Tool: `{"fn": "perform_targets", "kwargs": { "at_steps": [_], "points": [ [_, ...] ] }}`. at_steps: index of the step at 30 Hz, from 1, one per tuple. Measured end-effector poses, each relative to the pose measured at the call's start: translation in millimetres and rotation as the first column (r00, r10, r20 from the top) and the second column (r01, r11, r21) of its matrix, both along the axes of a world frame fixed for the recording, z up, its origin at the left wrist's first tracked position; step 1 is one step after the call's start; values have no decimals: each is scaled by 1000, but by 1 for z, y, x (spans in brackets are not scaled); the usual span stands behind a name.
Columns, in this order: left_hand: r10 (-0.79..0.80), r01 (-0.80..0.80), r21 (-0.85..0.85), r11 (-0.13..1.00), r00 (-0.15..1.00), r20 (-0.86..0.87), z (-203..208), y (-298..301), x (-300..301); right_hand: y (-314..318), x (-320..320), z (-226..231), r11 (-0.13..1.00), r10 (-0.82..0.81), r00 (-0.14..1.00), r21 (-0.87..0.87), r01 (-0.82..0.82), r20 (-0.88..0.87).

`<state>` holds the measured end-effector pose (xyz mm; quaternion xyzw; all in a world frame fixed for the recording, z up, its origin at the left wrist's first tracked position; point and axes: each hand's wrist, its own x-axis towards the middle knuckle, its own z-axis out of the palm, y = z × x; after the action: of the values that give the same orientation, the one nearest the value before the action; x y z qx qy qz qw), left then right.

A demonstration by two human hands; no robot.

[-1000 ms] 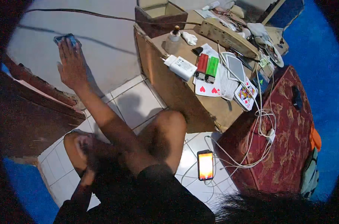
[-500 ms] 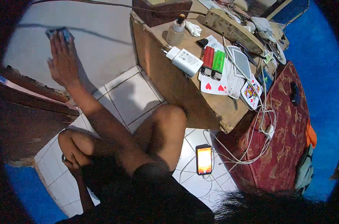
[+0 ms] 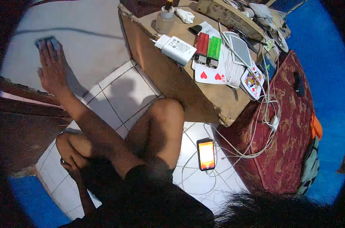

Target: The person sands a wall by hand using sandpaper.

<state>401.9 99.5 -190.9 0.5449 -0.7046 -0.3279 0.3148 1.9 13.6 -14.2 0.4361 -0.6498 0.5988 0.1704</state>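
My right hand (image 3: 52, 74) reaches up to the left with the arm stretched across my legs. Its fingers lie extended over a small bluish-grey pad or folded cloth (image 3: 55, 43), pressed flat to the pale wall (image 3: 90, 17). Most of that pad is hidden under the fingers. A dark wavy line, like a cable's shadow, runs across the wall just above it. My left hand (image 3: 72, 166) rests on my bent left leg with the fingers loosely apart and nothing visible in them.
On the wooden table (image 3: 214, 97) lie a white charger (image 3: 176, 49), a red lighter (image 3: 202, 46), a green lighter (image 3: 214, 49) and playing cards (image 3: 208, 75). A lit phone (image 3: 206, 154) lies among white cables on tiles, beside a maroon patterned cushion (image 3: 271, 152).
My right hand and the pad sit slightly lower on the wall, now below the dark line. The whole view has shifted a little. My left hand stays on the leg.
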Motion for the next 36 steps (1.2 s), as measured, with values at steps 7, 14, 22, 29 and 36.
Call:
{"fn": "perform_targets", "kwargs": {
  "at_steps": [7,14,22,29,36],
  "points": [
    [-31,32,11,999,998,-46,-6,-2,-17,20,-22,-1,996,-93,994,-17,92,-65],
    [-36,36,6,999,998,-52,-1,0,-2,54,-16,-2,959,253,966,148,-242,-56],
    [-24,21,-97,995,999,-30,10,4,3,16,-14,46,989,113,990,-82,-119,-79],
    [-60,57,-34,998,992,-107,-16,-4,-12,28,-26,-40,975,-200,930,36,221,-309],
    [-28,30,20,999,993,-112,-2,4,2,22,-27,46,999,22,992,-38,-27,-124]
  ]
}}
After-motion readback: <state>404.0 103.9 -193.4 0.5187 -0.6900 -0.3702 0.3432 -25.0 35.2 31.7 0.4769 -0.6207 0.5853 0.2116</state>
